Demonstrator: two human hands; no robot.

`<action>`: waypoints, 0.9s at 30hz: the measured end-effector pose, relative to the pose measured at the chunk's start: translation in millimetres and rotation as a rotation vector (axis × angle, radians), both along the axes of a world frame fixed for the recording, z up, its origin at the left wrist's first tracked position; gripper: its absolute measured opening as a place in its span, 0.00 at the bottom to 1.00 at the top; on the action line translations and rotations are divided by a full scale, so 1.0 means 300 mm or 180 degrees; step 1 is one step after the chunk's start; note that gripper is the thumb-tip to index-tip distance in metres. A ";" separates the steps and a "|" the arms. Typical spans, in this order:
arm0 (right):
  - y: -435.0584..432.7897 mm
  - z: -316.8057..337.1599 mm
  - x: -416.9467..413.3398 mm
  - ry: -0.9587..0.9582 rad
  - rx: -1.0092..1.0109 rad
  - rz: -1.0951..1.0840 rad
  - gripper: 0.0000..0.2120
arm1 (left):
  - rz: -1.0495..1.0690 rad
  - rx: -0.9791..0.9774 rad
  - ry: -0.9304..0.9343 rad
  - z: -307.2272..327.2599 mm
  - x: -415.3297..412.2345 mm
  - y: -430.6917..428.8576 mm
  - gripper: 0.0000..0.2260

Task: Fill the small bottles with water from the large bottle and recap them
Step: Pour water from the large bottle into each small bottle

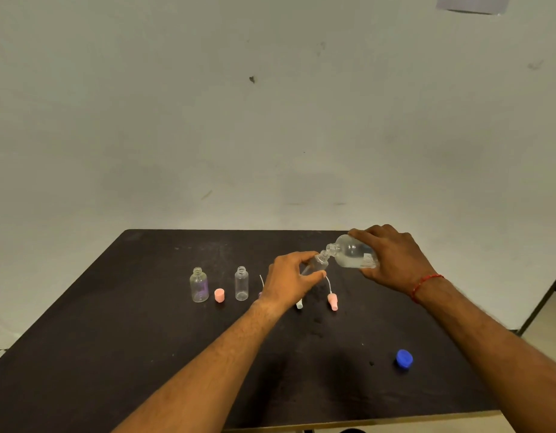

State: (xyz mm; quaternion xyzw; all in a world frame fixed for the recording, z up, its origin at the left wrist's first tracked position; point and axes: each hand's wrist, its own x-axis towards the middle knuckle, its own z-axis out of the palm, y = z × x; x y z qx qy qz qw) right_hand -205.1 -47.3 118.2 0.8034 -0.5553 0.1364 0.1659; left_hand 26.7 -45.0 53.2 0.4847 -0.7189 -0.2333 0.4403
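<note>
right hand (392,260) should tip its gripped large clear water bottle (353,253) slowly, mouth touching the small clear bottle (315,264) clasped in left hand (289,281).

Large clear bottle (353,253): uncapped, tipped nearly horizontal, mouth pointing left and slightly down, partly filled with water, white label toward its base. Its mouth meets the mouth of a small clear bottle (315,264), which is uncapped and tilted, neck up and to the right.

Two more small clear bottles stand upright and uncapped on the tabletop (114,354): a rounder-shouldered one (199,285) at far left, a slimmer one (241,283) near it to the right.

Pink cap (219,295) between them. Pink spray top with white tube (331,296) lying flat. Blue cap (404,359) well apart, near right.
</note>
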 end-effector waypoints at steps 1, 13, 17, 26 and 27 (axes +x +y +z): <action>-0.001 0.002 0.000 0.0010 0.0001 -0.0004 0.36 | 0.0000 0.0006 0.0003 0.001 0.000 -0.001 0.11; -0.004 0.010 -0.007 0.0041 -0.0005 0.0022 0.36 | 0.0017 0.0045 0.0031 0.004 -0.005 -0.003 0.14; -0.005 0.012 -0.005 0.0060 0.0000 0.0014 0.36 | 0.0005 0.0047 0.0034 0.004 -0.005 -0.002 0.14; -0.008 0.011 -0.002 0.0084 -0.0004 0.0005 0.36 | 0.0034 0.0040 0.0123 0.004 -0.002 0.003 0.11; -0.008 0.011 -0.001 0.0090 -0.0002 0.0003 0.36 | 0.0035 0.0048 0.0127 0.005 -0.002 0.004 0.12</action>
